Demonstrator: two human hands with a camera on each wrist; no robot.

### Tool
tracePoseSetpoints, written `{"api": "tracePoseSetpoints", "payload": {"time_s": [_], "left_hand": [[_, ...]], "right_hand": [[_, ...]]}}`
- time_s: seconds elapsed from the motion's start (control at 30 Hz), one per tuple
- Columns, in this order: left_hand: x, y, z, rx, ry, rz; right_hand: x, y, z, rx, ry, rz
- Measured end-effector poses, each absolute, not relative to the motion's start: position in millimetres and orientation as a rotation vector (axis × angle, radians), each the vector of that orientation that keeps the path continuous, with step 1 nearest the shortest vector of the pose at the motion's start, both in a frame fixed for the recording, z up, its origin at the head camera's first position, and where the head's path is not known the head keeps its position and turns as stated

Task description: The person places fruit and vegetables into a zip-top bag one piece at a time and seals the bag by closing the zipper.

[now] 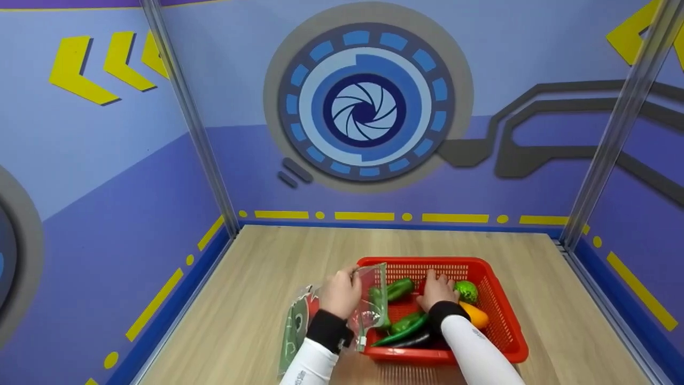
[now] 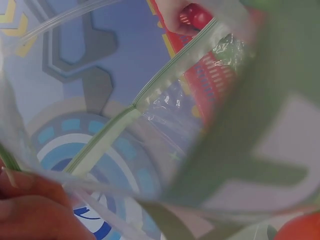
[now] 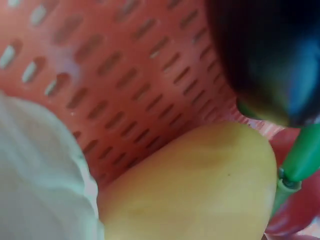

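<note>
My left hand (image 1: 340,293) pinches the rim of a clear zip bag (image 1: 291,337) with a green cartoon print. The bag's mouth gapes toward the red basket (image 1: 505,321), and its green zip strip (image 2: 165,77) crosses the left wrist view. Something red (image 2: 300,232) shows low in that view, by the bag. My right hand (image 1: 439,293) reaches down inside the basket, its fingers round a glossy red tomato-like vegetable (image 2: 199,17), mostly hidden from the head view. Close to it lie a yellow mango-like fruit (image 3: 195,185), a pale green leafy head (image 3: 40,170) and a dark eggplant (image 3: 275,55).
A green chilli (image 1: 401,332), a green bell pepper (image 1: 406,322) and a longer green vegetable (image 1: 401,289) also lie in the basket. It stands on a wooden table (image 1: 267,256), walled in by printed blue panels (image 1: 235,171) at the back and sides.
</note>
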State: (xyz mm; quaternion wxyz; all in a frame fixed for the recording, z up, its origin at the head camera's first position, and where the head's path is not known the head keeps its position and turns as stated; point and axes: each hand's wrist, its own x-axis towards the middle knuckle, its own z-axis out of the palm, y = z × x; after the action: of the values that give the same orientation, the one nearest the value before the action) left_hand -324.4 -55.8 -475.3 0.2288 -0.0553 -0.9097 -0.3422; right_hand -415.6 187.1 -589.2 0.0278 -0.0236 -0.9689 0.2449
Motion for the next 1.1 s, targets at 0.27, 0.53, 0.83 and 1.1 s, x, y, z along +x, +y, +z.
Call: {"api": "tracePoseSetpoints", "payload": {"time_s": [0.27, 0.53, 0.83, 1.1], "left_hand": [[-322.6, -55.3, -476.5, -0.146, -2.466, -0.865], [-323.0, -55.6, -475.5, -0.133, -2.489, -0.847], [-323.3, -55.9, -475.3, -0.123, -2.487, -0.868], [-323.9, -55.2, -475.8, -0.121, -2.474, -0.85]], "right_hand": [[-417.1, 190.5, -586.5, -0.124, -2.871, 0.865], [-415.7, 194.8, -578.6, -0.259, -2.728, 1.038], [-416.9, 195.2, -560.2, -0.191, -2.628, 1.211], [-412.4, 181.4, -541.0, -0.146, -2.455, 1.4]]}}
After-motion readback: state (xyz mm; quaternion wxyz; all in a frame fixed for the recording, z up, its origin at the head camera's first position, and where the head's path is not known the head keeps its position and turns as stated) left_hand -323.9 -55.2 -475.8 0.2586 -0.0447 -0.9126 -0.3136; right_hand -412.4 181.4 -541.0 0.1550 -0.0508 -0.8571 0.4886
